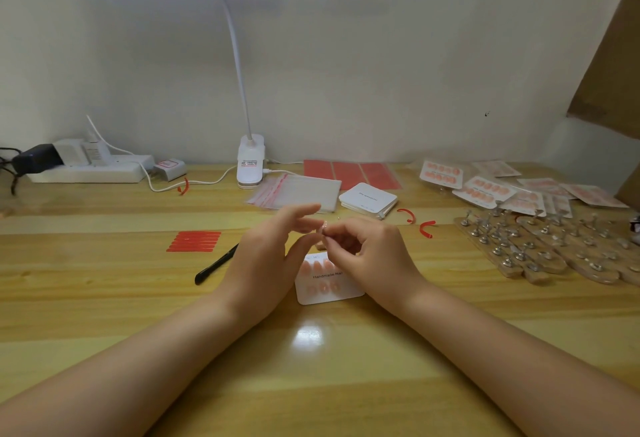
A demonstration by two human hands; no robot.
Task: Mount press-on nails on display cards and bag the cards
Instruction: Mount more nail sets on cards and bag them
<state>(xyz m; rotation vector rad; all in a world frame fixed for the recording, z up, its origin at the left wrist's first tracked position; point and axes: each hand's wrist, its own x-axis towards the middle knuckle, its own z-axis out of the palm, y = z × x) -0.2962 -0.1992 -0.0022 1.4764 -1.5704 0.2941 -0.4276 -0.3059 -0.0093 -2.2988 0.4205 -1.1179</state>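
head view: we are holding a press-on nail (pixel 324 227) above the display card (pixel 329 280).
right hand (pixel 363 249): fingers pinching the nail.
left hand (pixel 270 256): fingers loose, touching it.
progress: card partly filled; bagged cards (pixel 485 187) lying right; bags (pixel 298 190) waiting.

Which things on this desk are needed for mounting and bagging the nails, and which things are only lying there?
For the job: small nail pinched by right hand, left hand beside it; display card; blank cards; clear bags; red adhesive strips; nail stands; bagged cards.

Just lying about: power strip; black pen; lamp.
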